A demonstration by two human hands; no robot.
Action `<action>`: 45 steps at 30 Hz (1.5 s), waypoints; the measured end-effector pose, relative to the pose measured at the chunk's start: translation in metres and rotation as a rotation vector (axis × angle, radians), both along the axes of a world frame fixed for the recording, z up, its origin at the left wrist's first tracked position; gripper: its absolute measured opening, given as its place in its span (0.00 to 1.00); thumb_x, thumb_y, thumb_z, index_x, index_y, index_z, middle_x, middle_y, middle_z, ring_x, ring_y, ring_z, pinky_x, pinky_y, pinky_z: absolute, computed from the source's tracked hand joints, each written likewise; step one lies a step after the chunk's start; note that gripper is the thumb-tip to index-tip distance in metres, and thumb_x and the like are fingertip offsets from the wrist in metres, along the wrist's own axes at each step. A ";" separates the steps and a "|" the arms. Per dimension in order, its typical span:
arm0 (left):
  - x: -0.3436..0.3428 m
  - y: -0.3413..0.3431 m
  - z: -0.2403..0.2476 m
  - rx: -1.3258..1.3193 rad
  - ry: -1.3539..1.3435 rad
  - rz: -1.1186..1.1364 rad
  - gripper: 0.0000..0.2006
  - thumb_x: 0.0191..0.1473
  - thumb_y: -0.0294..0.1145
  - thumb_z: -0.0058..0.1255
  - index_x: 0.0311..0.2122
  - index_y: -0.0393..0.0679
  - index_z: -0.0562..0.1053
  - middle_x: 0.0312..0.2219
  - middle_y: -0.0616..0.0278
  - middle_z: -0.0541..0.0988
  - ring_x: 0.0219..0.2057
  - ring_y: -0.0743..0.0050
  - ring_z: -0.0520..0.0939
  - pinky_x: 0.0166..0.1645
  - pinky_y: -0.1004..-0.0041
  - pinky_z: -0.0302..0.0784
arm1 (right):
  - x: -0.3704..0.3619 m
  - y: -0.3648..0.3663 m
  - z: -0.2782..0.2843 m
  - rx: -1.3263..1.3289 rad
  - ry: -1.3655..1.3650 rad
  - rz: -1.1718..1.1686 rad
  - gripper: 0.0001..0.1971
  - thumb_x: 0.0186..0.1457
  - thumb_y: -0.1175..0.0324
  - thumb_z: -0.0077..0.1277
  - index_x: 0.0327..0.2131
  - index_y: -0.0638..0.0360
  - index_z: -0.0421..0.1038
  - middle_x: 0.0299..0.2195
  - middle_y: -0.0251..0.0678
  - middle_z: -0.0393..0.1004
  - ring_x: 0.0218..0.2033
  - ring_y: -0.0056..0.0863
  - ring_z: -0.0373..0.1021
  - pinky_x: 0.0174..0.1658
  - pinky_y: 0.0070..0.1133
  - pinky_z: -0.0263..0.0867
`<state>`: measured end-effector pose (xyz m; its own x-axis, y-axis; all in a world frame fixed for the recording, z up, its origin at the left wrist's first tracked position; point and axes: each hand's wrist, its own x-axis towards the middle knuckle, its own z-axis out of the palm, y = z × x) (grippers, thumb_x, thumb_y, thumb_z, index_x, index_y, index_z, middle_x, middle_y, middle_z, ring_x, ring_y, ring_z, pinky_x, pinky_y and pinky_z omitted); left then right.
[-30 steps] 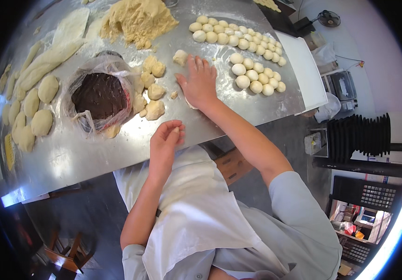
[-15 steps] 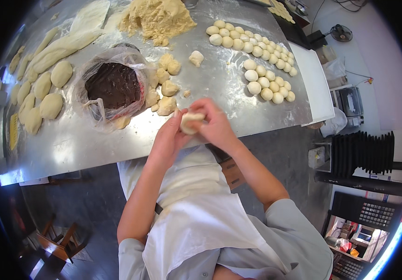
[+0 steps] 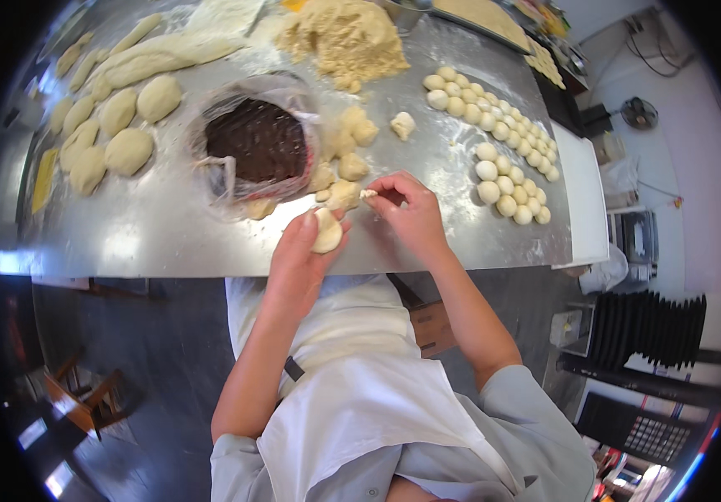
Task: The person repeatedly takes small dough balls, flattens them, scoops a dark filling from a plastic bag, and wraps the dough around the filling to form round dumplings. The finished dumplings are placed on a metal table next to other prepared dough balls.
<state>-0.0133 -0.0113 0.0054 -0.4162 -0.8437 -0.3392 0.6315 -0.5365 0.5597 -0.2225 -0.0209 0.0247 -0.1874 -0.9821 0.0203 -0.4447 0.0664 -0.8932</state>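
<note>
Cupped in my left hand [image 3: 299,249] is a pale, flattened round of dough [image 3: 326,231], resting against the palm and fingers. My right hand [image 3: 411,211] pinches a small crumbly dough scrap [image 3: 368,193] between thumb and fingertips, a little to the right of the left hand. Just beyond both hands are yellowish dough lumps [image 3: 344,195] in a loose line. To their left stands a bowl lined with clear plastic, filled with dark brown paste [image 3: 253,140]. One floury dough piece [image 3: 402,125] lies apart behind my right hand.
Rows of small dough balls [image 3: 507,180] sit on the right of the metal table [image 3: 210,247]. Flattened dough rounds [image 3: 130,151] and a long dough strip [image 3: 168,60] lie at left. A crumbly yellow dough mound [image 3: 344,38] is at the back. The table's front edge runs before my apron.
My hands have come apart. The left keeps the dough round, while the right has moved away with a small scrap in its fingertips. The camera view has also shifted.
</note>
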 end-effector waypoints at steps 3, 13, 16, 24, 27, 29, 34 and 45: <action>-0.001 -0.002 0.010 -0.080 -0.036 -0.003 0.29 0.71 0.44 0.47 0.67 0.34 0.59 0.56 0.57 0.75 0.57 0.68 0.77 0.62 0.68 0.72 | 0.035 0.009 0.027 -0.097 -0.056 0.181 0.08 0.53 0.81 0.62 0.38 0.62 0.80 0.37 0.32 0.77 0.35 0.22 0.74 0.41 0.19 0.70; 0.058 -0.006 0.003 0.033 -0.230 0.241 0.20 0.71 0.39 0.49 0.60 0.39 0.69 0.53 0.51 0.80 0.49 0.65 0.84 0.52 0.72 0.81 | 0.075 -0.035 0.034 -0.022 -0.113 0.283 0.21 0.59 0.77 0.58 0.56 0.58 0.74 0.45 0.33 0.81 0.43 0.21 0.76 0.49 0.20 0.71; 0.072 -0.010 0.005 -0.043 -0.201 0.321 0.18 0.72 0.37 0.46 0.60 0.39 0.69 0.53 0.49 0.80 0.50 0.59 0.84 0.55 0.66 0.82 | 0.085 -0.092 0.027 -0.144 0.256 0.419 0.26 0.56 0.72 0.62 0.59 0.57 0.72 0.48 0.34 0.80 0.46 0.30 0.76 0.52 0.26 0.72; 0.079 -0.046 0.006 -0.078 0.160 0.445 0.19 0.71 0.32 0.46 0.61 0.36 0.66 0.57 0.48 0.75 0.55 0.59 0.79 0.59 0.65 0.76 | 0.133 -0.184 -0.001 -0.211 0.899 0.669 0.33 0.49 0.68 0.67 0.61 0.56 0.71 0.57 0.39 0.72 0.55 0.42 0.71 0.58 0.34 0.69; 0.070 -0.059 -0.005 -0.150 -0.065 0.519 0.20 0.70 0.33 0.48 0.62 0.36 0.65 0.56 0.48 0.75 0.57 0.60 0.78 0.61 0.65 0.75 | 0.136 -0.189 -0.004 -0.209 0.885 0.702 0.31 0.46 0.66 0.68 0.56 0.57 0.73 0.51 0.42 0.75 0.52 0.44 0.74 0.55 0.36 0.71; 0.064 -0.066 -0.018 -0.169 -0.128 0.553 0.20 0.69 0.33 0.50 0.62 0.36 0.66 0.55 0.50 0.75 0.56 0.62 0.78 0.60 0.66 0.75 | 0.142 -0.195 -0.006 -0.261 0.915 0.723 0.27 0.44 0.63 0.69 0.50 0.56 0.76 0.45 0.43 0.78 0.48 0.44 0.76 0.54 0.37 0.72; 0.043 -0.070 -0.029 -0.193 -0.330 0.696 0.15 0.68 0.27 0.51 0.58 0.39 0.70 0.49 0.56 0.81 0.49 0.72 0.80 0.57 0.73 0.76 | 0.149 -0.209 -0.021 -0.306 0.922 0.672 0.17 0.42 0.64 0.66 0.38 0.58 0.81 0.38 0.45 0.81 0.40 0.47 0.79 0.48 0.38 0.75; 0.039 -0.076 -0.040 -0.229 -0.377 0.716 0.16 0.68 0.28 0.51 0.58 0.35 0.70 0.50 0.55 0.81 0.50 0.72 0.82 0.59 0.72 0.76 | 0.129 -0.218 0.004 0.010 0.585 0.943 0.25 0.42 0.69 0.61 0.48 0.65 0.79 0.41 0.44 0.83 0.44 0.34 0.79 0.51 0.28 0.73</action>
